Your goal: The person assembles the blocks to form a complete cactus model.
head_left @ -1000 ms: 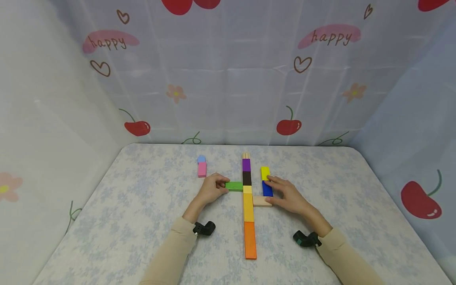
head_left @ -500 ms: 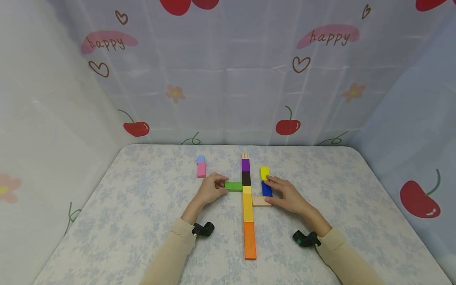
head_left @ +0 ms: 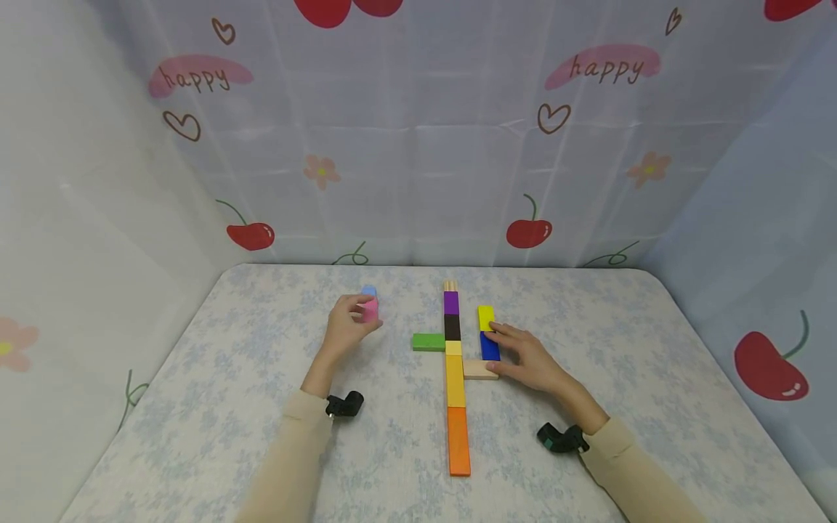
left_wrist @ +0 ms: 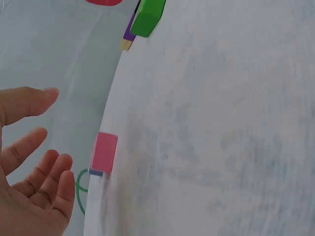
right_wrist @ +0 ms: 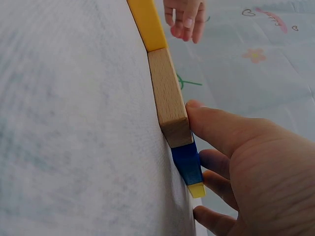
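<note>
My left hand (head_left: 345, 321) hovers over the pink block (left_wrist: 104, 152), thumb and fingers spread apart in the left wrist view. A light-blue block (head_left: 369, 290) touches the pink block's far end. My right hand (head_left: 532, 360) rests at the right side, its thumb on the plain wooden block (right_wrist: 169, 88) and its fingers beside the blue block (head_left: 490, 346) and the yellow block (head_left: 486, 317). The green block (head_left: 428, 342) lies untouched against the left of a straight row, which includes a purple block (head_left: 452, 303), a dark brown block (head_left: 453, 327) and an orange block (head_left: 459, 441).
The blocks lie flat on a pale blue floral tabletop (head_left: 216, 407). Yellow-orange blocks (head_left: 455, 381) make up the row's middle, and thin light wooden pieces (head_left: 450, 286) its far tip. A printed curtain (head_left: 418, 145) hangs behind the table.
My left hand has let go of the green block and moved left and away from me to the pink block. The right hand and the block row have stayed put.
</note>
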Available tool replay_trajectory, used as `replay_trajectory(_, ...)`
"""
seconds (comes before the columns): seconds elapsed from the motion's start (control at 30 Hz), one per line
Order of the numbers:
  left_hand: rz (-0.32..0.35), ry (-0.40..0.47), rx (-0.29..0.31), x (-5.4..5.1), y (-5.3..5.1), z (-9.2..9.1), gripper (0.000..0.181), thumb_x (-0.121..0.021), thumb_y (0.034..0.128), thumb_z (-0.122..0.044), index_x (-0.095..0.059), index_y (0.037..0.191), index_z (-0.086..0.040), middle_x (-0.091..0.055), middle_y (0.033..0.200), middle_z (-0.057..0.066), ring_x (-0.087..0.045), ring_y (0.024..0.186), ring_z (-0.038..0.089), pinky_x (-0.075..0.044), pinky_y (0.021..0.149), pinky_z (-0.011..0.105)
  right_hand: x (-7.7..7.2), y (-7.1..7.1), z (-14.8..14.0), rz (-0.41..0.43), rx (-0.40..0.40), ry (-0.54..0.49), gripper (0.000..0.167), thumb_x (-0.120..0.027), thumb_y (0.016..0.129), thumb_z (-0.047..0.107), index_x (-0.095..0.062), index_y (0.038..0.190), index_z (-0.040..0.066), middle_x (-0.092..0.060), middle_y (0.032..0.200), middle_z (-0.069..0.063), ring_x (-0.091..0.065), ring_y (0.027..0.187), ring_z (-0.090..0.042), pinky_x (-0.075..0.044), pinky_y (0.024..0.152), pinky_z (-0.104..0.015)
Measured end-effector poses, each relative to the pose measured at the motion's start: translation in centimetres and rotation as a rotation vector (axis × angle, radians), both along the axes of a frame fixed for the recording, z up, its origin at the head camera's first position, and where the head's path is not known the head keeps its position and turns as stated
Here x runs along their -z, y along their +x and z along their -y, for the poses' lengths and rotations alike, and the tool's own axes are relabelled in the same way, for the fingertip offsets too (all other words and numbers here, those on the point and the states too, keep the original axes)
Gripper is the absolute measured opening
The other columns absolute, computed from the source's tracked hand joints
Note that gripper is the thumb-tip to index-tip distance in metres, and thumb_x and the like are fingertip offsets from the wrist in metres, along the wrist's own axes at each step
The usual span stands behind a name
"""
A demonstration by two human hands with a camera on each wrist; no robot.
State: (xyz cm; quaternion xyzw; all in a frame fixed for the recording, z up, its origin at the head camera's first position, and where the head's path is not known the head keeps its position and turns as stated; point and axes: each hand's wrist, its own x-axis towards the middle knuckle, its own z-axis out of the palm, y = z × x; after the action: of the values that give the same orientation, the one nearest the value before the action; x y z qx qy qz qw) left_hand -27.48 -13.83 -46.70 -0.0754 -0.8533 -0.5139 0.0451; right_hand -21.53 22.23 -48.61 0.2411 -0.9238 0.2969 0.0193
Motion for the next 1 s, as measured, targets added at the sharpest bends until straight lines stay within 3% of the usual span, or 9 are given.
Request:
replay_trajectory(0.17,0.100,-0.026,-0.031,0.4,-0.8,1.5,0.060,-0.077,0.0821,-0.012,-0.054,0.137,-0.003,-0.049,0.135,0.017,-0.054,0.116,0.035,-0.051,0.090,0.047,-0.1,0.0,0.0,-0.001,-0.004,-0.006,0.060,-0.073,0.087,0.027,-0.055,0.138,0.002,-0.042,0.150,-0.022,-0.036,0.139,-0.045,-0.026,0.111,-0.067)
replay_trajectory(0.4,0.215,-0.027,-0.027,1.1,-1.6,2.1,0.068,-0.078,0.0824,-0.014,-0.049,0.143,-0.007,-0.051,0.134,0.017,-0.054,0.114,0.031,-0.049,0.085,0.039,-0.1,0.0,0.0,0.005,-0.007,-0.002,0.060,-0.073,0.088,0.028,-0.055,0.139,0.003,-0.042,0.151,-0.022,-0.036,0.139,-0.045,-0.026,0.110,-0.067)
replay_trajectory(0.57,0.237,-0.027,-0.021,1.5,-2.0,2.2,0.071,-0.078,0.0825,-0.013,-0.046,0.145,-0.006,-0.055,0.126,0.019,-0.055,0.108,0.030,-0.048,0.082,0.036,0.0,-0.1,0.0,0.005,-0.004,0.000,0.059,-0.072,0.088,0.029,-0.055,0.138,0.003,-0.042,0.150,-0.022,-0.036,0.139,-0.045,-0.027,0.110,-0.067)
replay_trajectory(1.0,0.233,-0.007,0.008,2.3,-2.8,1.8,0.072,-0.078,0.0814,-0.009,-0.044,0.144,-0.001,-0.055,0.136,0.016,-0.055,0.103,0.026,-0.046,0.086,0.035,0.1,0.0,-0.1,-0.004,-0.006,-0.002,0.060,-0.072,0.088,0.028,-0.055,0.138,0.002,-0.042,0.150,-0.022,-0.036,0.139,-0.046,-0.027,0.110,-0.067)
